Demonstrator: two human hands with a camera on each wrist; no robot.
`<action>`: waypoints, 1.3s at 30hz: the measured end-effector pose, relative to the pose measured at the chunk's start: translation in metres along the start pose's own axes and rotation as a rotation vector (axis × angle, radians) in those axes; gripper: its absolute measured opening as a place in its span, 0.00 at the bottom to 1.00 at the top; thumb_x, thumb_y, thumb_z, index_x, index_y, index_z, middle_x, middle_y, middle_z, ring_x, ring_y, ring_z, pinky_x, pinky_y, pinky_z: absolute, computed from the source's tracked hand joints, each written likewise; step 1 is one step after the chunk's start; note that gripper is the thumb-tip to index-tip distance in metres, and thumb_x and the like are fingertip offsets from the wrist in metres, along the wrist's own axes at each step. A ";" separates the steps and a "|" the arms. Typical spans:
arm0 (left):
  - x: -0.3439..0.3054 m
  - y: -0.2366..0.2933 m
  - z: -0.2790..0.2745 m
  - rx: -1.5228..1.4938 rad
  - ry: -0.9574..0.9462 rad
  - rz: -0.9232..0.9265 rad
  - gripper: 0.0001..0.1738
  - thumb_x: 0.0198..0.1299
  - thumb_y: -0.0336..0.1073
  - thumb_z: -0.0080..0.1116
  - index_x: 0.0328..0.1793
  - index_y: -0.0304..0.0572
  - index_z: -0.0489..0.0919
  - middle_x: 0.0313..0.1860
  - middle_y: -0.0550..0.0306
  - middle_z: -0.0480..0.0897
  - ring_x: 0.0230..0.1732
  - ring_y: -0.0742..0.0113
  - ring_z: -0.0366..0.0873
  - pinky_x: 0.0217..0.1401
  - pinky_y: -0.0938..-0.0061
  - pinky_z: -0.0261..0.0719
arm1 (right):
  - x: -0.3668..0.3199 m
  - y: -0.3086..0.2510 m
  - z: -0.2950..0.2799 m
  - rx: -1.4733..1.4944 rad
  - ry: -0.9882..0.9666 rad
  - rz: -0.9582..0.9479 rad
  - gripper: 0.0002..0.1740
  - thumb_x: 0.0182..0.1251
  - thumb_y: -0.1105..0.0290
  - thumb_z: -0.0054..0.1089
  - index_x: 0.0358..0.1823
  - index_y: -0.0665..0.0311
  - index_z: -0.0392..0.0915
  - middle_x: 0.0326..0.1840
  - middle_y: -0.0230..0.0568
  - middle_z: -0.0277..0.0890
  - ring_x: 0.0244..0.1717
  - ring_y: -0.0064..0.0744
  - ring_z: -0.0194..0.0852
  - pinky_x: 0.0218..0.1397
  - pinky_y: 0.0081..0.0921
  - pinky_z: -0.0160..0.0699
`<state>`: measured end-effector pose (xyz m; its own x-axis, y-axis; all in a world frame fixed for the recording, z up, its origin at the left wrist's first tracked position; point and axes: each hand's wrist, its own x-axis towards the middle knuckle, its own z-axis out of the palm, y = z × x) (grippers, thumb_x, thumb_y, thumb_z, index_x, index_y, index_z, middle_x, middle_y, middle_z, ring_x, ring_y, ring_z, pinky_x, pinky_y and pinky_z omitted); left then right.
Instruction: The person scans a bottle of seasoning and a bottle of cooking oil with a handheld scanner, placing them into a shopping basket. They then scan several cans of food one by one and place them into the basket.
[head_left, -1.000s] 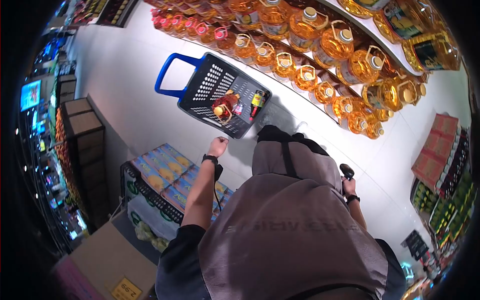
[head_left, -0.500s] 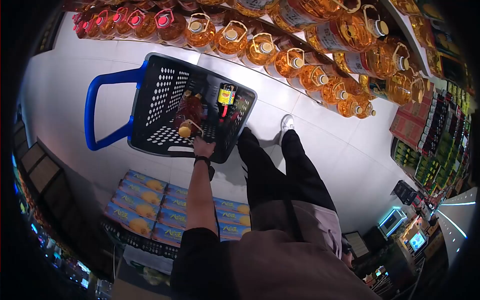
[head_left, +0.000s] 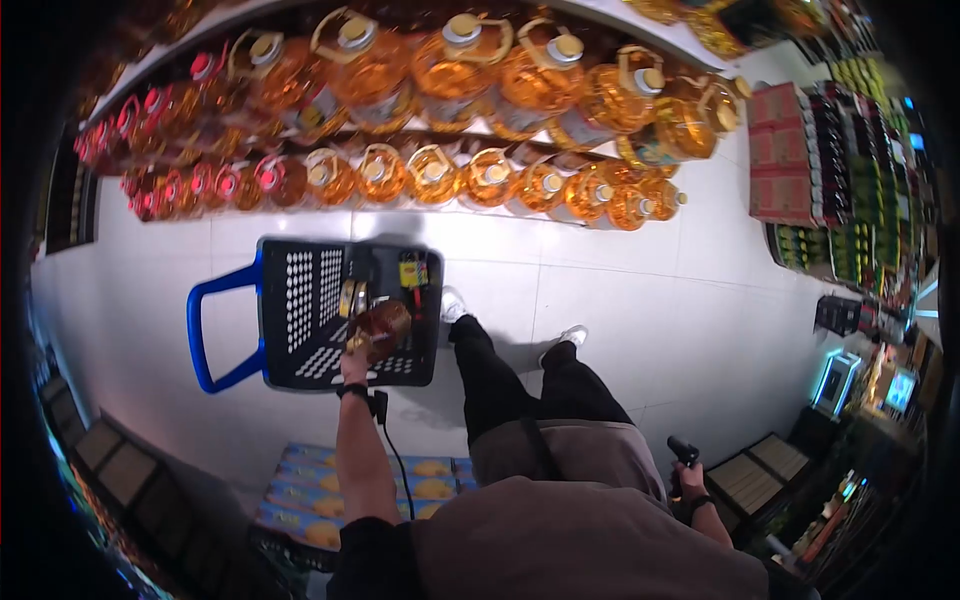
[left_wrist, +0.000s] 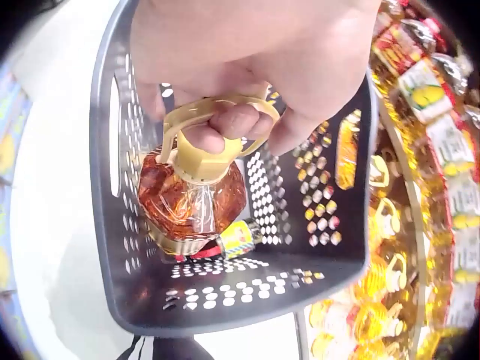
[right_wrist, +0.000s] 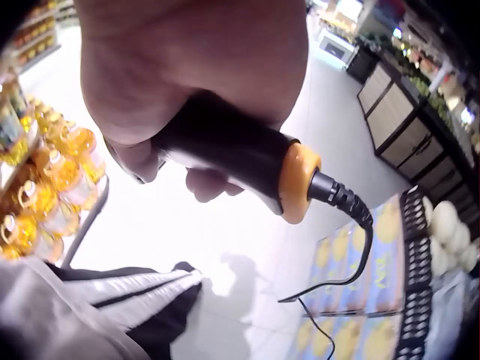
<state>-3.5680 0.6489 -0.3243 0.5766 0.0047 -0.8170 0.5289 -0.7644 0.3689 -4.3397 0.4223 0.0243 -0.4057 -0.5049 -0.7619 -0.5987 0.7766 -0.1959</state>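
My left hand (head_left: 355, 367) reaches over the near rim of a dark grey shopping basket (head_left: 437, 335). Its fingers hook through the cream loop handle of a big cooking oil bottle (left_wrist: 191, 199), filled with reddish-amber oil and topped by a yellow cap. In the head view this bottle leans inside the basket. Below it in the left wrist view lies a smaller dark bottle with a yellow label (left_wrist: 238, 238). At my right side, my right hand (head_left: 692, 478) grips a black handheld device (right_wrist: 225, 142) with an orange ring and a cable at its end.
The basket's blue pull handle (head_left: 197, 330) sticks out left. Beyond it, a shelf (head_left: 480, 208) carries rows of large oil bottles. Boxes with yellow fruit pictures (head_left: 310, 500) are stacked near my left arm. Red cartons (head_left: 780, 150) stand at the far right.
My left hand has come from outside the basket onto the oil bottle's handle, and the bottle has tilted. The view has turned, bringing in more of the oil shelf. The right hand still holds its device.
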 end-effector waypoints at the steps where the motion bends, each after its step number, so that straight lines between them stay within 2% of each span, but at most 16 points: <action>1: -0.027 0.011 0.003 0.089 0.044 0.096 0.23 0.55 0.46 0.71 0.46 0.30 0.87 0.32 0.53 0.88 0.37 0.61 0.87 0.42 0.66 0.82 | -0.005 -0.020 0.010 0.077 0.040 0.013 0.10 0.64 0.68 0.64 0.33 0.67 0.76 0.22 0.37 0.75 0.21 0.32 0.75 0.26 0.33 0.75; 2: -0.015 -0.015 0.010 0.208 0.196 0.176 0.19 0.56 0.42 0.68 0.41 0.29 0.86 0.31 0.51 0.87 0.35 0.58 0.85 0.42 0.64 0.81 | -0.004 -0.026 0.016 0.169 0.038 -0.004 0.10 0.64 0.68 0.64 0.34 0.67 0.76 0.22 0.36 0.74 0.21 0.31 0.74 0.25 0.32 0.74; 4: -0.072 -0.002 0.021 -0.065 0.296 0.153 0.16 0.57 0.39 0.66 0.37 0.28 0.85 0.31 0.49 0.86 0.34 0.58 0.83 0.43 0.64 0.79 | 0.010 -0.012 0.024 0.276 0.011 -0.016 0.10 0.64 0.68 0.65 0.32 0.67 0.77 0.21 0.35 0.74 0.19 0.27 0.73 0.24 0.28 0.72; 6: -0.138 0.020 0.037 -0.221 0.423 0.238 0.11 0.60 0.37 0.60 0.32 0.35 0.82 0.28 0.58 0.81 0.29 0.73 0.77 0.26 0.73 0.71 | 0.032 0.021 0.036 0.314 -0.038 -0.036 0.10 0.64 0.68 0.65 0.32 0.67 0.77 0.21 0.35 0.74 0.19 0.27 0.72 0.23 0.29 0.72; 10: -0.295 0.095 0.040 -0.072 0.257 0.440 0.17 0.63 0.40 0.60 0.40 0.28 0.85 0.34 0.54 0.85 0.33 0.68 0.80 0.39 0.73 0.77 | 0.071 0.092 0.066 0.550 -0.067 0.099 0.12 0.62 0.68 0.69 0.38 0.67 0.75 0.22 0.38 0.75 0.20 0.32 0.76 0.24 0.31 0.76; 11: -0.322 0.113 0.041 -0.001 0.324 0.477 0.18 0.63 0.40 0.61 0.42 0.26 0.85 0.34 0.53 0.85 0.33 0.68 0.80 0.40 0.73 0.77 | 0.086 0.109 0.070 0.537 -0.140 0.137 0.14 0.62 0.68 0.68 0.44 0.62 0.73 0.24 0.38 0.74 0.21 0.34 0.76 0.26 0.33 0.79; 13: -0.395 0.142 0.046 0.043 0.383 0.541 0.22 0.63 0.42 0.63 0.47 0.22 0.85 0.35 0.52 0.86 0.35 0.65 0.81 0.43 0.72 0.78 | 0.114 0.140 0.080 0.556 -0.130 0.173 0.13 0.62 0.68 0.69 0.42 0.63 0.73 0.24 0.38 0.73 0.20 0.35 0.76 0.24 0.33 0.78; 14: -0.413 0.148 0.051 0.010 0.476 0.666 0.17 0.62 0.38 0.61 0.38 0.24 0.85 0.32 0.51 0.86 0.33 0.67 0.80 0.39 0.68 0.77 | 0.126 0.152 0.083 0.560 -0.129 0.194 0.13 0.62 0.68 0.69 0.41 0.64 0.73 0.24 0.38 0.73 0.19 0.35 0.75 0.23 0.33 0.78; 17: -0.477 0.176 0.056 -0.057 0.390 0.850 0.15 0.63 0.36 0.57 0.27 0.30 0.78 0.24 0.62 0.75 0.26 0.72 0.66 0.31 0.72 0.63 | 0.160 0.165 0.073 0.606 -0.180 0.153 0.13 0.62 0.67 0.68 0.39 0.65 0.73 0.22 0.39 0.72 0.18 0.35 0.75 0.21 0.33 0.76; 18: -0.495 0.183 0.058 -0.170 0.344 0.889 0.15 0.63 0.36 0.57 0.26 0.33 0.78 0.23 0.63 0.74 0.26 0.73 0.66 0.31 0.74 0.63 | 0.171 0.160 0.063 0.584 -0.196 0.126 0.13 0.62 0.67 0.68 0.38 0.66 0.73 0.21 0.39 0.72 0.17 0.35 0.74 0.20 0.33 0.75; 22: -0.621 0.228 0.107 -0.330 0.340 0.970 0.19 0.67 0.40 0.57 0.24 0.38 0.73 0.24 0.64 0.73 0.26 0.75 0.67 0.30 0.76 0.64 | 0.205 0.106 0.014 0.455 -0.230 -0.036 0.12 0.61 0.67 0.68 0.35 0.67 0.76 0.20 0.38 0.74 0.16 0.32 0.74 0.19 0.32 0.73; 26: -0.685 0.255 0.141 -0.340 0.182 1.000 0.22 0.67 0.44 0.62 0.23 0.45 0.68 0.23 0.65 0.71 0.25 0.78 0.67 0.29 0.81 0.64 | 0.259 0.032 0.000 0.347 -0.242 -0.236 0.11 0.62 0.68 0.67 0.37 0.69 0.77 0.21 0.37 0.75 0.17 0.29 0.75 0.21 0.29 0.76; 28: -0.691 0.267 0.167 -0.355 0.139 1.111 0.22 0.67 0.44 0.61 0.22 0.46 0.68 0.22 0.66 0.70 0.23 0.79 0.65 0.27 0.82 0.61 | 0.265 -0.022 -0.010 0.469 -0.328 -0.344 0.11 0.65 0.68 0.67 0.38 0.70 0.77 0.23 0.37 0.77 0.19 0.28 0.78 0.23 0.27 0.78; 29: -0.709 0.279 0.205 -0.557 0.239 1.166 0.24 0.66 0.44 0.61 0.19 0.45 0.68 0.19 0.68 0.68 0.21 0.79 0.62 0.25 0.82 0.57 | 0.258 -0.056 -0.019 0.502 -0.352 -0.369 0.11 0.66 0.68 0.66 0.39 0.70 0.78 0.24 0.38 0.79 0.21 0.28 0.80 0.25 0.25 0.79; 34: -0.744 0.344 0.295 0.093 -0.299 1.351 0.25 0.63 0.42 0.60 0.15 0.36 0.71 0.13 0.67 0.67 0.18 0.80 0.59 0.23 0.74 0.50 | 0.244 -0.197 -0.061 0.485 -0.483 -0.578 0.15 0.70 0.63 0.66 0.47 0.69 0.78 0.34 0.41 0.85 0.33 0.28 0.87 0.35 0.26 0.83; 39: -0.782 0.413 0.409 0.399 -0.682 1.503 0.19 0.56 0.38 0.63 0.17 0.33 0.78 0.09 0.58 0.71 0.13 0.72 0.66 0.20 0.73 0.58 | 0.264 -0.282 -0.114 0.666 -0.479 -0.418 0.23 0.71 0.57 0.64 0.56 0.69 0.75 0.46 0.48 0.85 0.49 0.39 0.88 0.41 0.34 0.87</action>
<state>-4.0548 0.0657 0.2855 -0.0234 -0.9981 0.0573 -0.4345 0.0617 0.8985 -4.3564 0.0269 -0.0515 0.1725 -0.6989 -0.6941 -0.0511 0.6974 -0.7149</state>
